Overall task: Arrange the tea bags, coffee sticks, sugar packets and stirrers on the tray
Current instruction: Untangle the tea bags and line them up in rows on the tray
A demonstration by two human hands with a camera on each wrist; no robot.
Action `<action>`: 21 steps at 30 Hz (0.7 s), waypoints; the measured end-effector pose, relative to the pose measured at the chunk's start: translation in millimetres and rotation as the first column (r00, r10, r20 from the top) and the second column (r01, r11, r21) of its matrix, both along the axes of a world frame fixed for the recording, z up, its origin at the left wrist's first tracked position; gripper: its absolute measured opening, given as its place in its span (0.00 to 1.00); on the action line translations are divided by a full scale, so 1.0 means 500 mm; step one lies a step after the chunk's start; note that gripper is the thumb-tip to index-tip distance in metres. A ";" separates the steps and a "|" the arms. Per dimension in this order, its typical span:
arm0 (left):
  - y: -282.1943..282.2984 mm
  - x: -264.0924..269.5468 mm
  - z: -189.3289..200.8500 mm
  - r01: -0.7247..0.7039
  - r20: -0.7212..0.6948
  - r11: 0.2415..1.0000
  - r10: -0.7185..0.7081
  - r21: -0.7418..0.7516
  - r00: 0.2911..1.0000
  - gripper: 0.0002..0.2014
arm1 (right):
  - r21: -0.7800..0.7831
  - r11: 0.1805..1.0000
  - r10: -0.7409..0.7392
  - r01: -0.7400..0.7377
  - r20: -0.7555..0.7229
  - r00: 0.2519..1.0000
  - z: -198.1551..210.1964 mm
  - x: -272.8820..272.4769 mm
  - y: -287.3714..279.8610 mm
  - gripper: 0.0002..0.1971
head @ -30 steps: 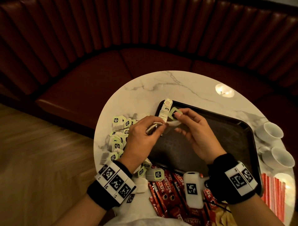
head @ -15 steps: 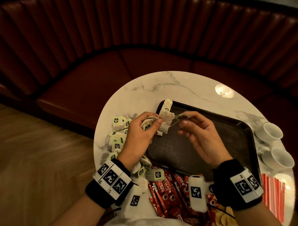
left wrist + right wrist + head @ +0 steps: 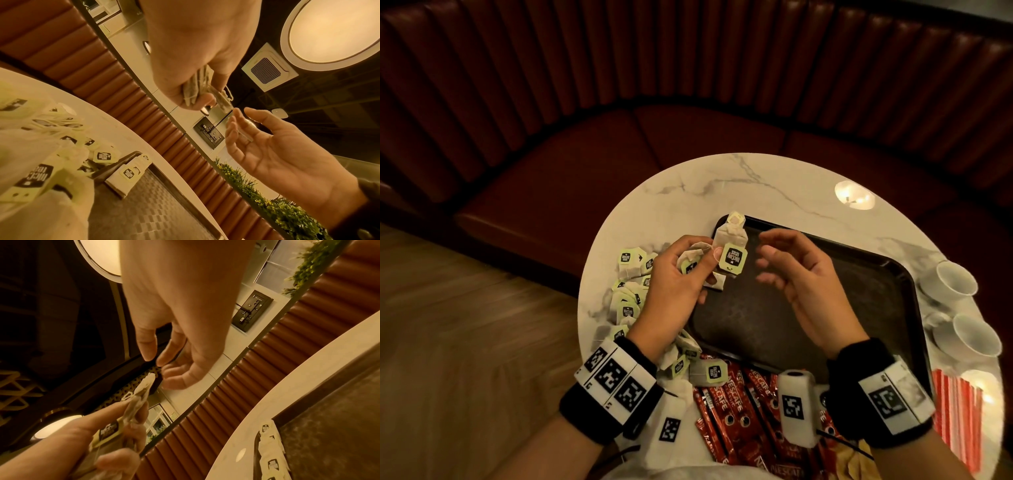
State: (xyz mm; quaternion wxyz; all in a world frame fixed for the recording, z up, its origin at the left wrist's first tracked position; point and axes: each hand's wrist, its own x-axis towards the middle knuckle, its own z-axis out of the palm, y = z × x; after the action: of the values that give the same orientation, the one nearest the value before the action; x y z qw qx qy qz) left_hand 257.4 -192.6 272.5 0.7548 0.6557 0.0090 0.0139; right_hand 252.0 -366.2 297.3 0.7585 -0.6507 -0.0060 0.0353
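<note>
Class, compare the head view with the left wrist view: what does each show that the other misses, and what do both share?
Only the head view shows the red coffee sticks, the two white cups, the red-and-white striped stirrers and the whole dark rectangular tray.

Only the left wrist view shows the round ceiling lamp, the square ceiling vent and the green plants.

Both show the left hand gripping paper tea bags with green tags, the right hand open beside it, holding nothing, and the loose pile of tea bags on the white marble table.
</note>
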 end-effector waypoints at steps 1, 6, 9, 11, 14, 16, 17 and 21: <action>-0.001 0.000 0.000 0.003 0.001 1.000 -0.003 0.002 1.000 0.01 | -0.010 1.000 -0.002 0.002 -0.015 1.000 -0.003 0.003 0.003 0.14; -0.003 -0.001 0.002 0.019 0.007 1.000 -0.019 0.004 1.000 0.01 | 0.030 0.999 0.025 -0.024 -0.045 0.999 0.000 0.003 0.024 0.17; -0.004 -0.003 -0.001 0.017 0.036 1.000 -0.018 0.019 0.999 0.01 | 0.010 0.999 0.044 -0.043 -0.062 0.997 0.001 0.001 0.030 0.15; -0.004 -0.001 -0.003 -0.002 0.051 0.999 0.000 0.044 0.999 0.00 | -0.030 0.999 0.012 -0.014 -0.078 0.997 0.002 0.000 0.032 0.13; -0.002 0.000 -0.007 -0.043 0.086 0.994 0.034 0.104 0.996 0.03 | -0.092 0.994 -0.060 0.052 -0.079 0.995 0.001 -0.001 0.025 0.07; 0.000 0.000 -0.008 -0.064 0.113 0.985 0.046 0.159 0.992 0.05 | -0.143 0.986 -0.093 0.084 -0.063 0.994 0.002 -0.001 0.018 0.05; -0.001 -0.001 -0.009 -0.077 0.124 0.979 0.054 0.187 0.991 0.07 | -0.174 0.980 -0.108 0.098 -0.046 0.993 0.003 -0.002 0.015 0.04; -0.004 -0.004 -0.010 -0.115 0.169 0.951 0.068 0.286 0.983 0.07 | -0.381 0.905 -0.151 0.187 0.121 0.981 0.008 -0.008 0.009 0.02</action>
State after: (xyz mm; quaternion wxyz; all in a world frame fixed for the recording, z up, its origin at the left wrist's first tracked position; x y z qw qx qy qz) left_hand 255.4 -194.6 267.6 0.6458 0.7564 -0.0223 0.1017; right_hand 248.1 -361.8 301.2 0.6126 -0.7878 0.0240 -0.0591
